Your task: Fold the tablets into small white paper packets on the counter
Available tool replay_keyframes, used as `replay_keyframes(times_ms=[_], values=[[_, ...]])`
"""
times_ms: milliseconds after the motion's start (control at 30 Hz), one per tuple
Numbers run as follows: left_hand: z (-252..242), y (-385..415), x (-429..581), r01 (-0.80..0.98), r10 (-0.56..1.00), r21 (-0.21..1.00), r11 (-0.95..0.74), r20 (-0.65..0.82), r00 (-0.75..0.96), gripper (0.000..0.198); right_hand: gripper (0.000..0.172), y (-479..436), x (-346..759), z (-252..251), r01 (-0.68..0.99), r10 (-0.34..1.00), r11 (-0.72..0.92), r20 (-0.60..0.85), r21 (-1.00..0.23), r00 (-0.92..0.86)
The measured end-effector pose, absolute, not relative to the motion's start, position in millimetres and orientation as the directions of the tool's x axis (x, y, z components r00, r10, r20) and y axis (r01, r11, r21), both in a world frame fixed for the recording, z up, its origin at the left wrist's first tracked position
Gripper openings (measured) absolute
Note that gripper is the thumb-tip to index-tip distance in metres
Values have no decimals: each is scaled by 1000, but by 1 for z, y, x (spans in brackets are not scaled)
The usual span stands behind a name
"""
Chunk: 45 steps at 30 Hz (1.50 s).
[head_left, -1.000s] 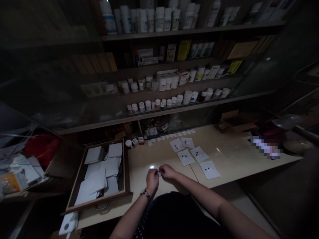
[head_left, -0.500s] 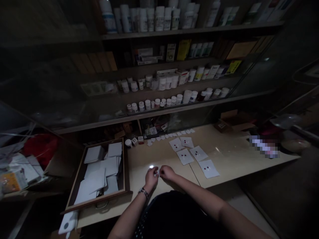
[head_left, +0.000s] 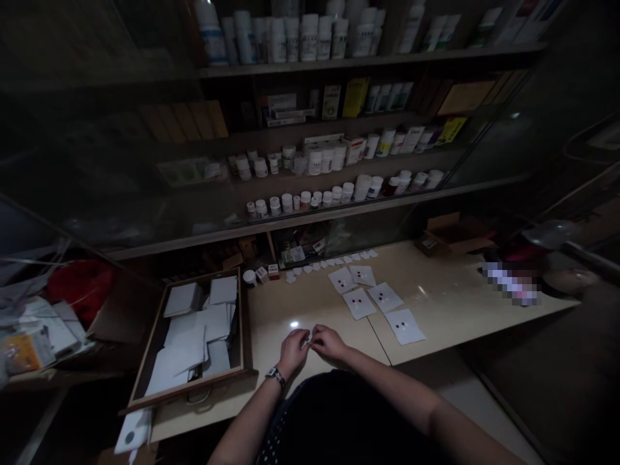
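Dim little shot from over the counter: the left hand (head_left: 293,352), with a wristwatch (head_left: 275,376) on its wrist, and the right hand (head_left: 328,343) are pinched together over a tiny white scrap (head_left: 307,343), right at the fingertips. Both hands look closed on it, though the thing's so small and dark that I can't make out how firm the grip is. It sits in the air just above the pale counter (head_left: 431,284), close to the near edge. Compared with half a second ago, the fingertips are closer together and cover more of the scrap, which showed more clearly between them before. The right hand also sits a bit lower now, and the whole view has drifted slightly. Beyond the hands are five white paper sheets (head_left: 359,303), each with two red dots, and past those a row of small white paper bits (head_left: 329,262) running along the back of the counter. None of these looks shifted apart from that drift. To the left, a wooden drawer (head_left: 245,323) sits open, stuffed with white paper envelopes (head_left: 186,342). Near the back are a small white jar (head_left: 249,278) and a cardboard box (head_left: 453,236), with shelves of white pill bottles (head_left: 310,39) up behind the glass.
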<state>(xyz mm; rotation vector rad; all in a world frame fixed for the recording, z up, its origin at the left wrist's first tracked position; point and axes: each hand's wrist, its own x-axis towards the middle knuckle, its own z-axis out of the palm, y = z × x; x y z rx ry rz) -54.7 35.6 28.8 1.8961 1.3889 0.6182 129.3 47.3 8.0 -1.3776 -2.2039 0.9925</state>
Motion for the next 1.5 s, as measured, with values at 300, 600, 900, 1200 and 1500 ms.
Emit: replay_keyframes(times_ms=[300,600,900,1200,1500], values=[[20,39,-46,658,989,752,-31,-74,131,33,10,72,118,13,743,867,173,-259,-646,-426],[21,44,-46,684,988,729,-32,-78,130,38,14,73,118,15,722,886,163,-222,-672,-406],[33,51,-47,734,975,678,-40,-135,177,31,12,87,119,25,666,807,428,-73,-611,-586],[33,54,-43,760,975,649,34,-190,119,30,10,82,122,17,731,887,264,-138,-630,-440],[39,60,-38,797,964,599,72,-247,99,32,9,92,113,18,823,904,75,-309,-564,-294]])
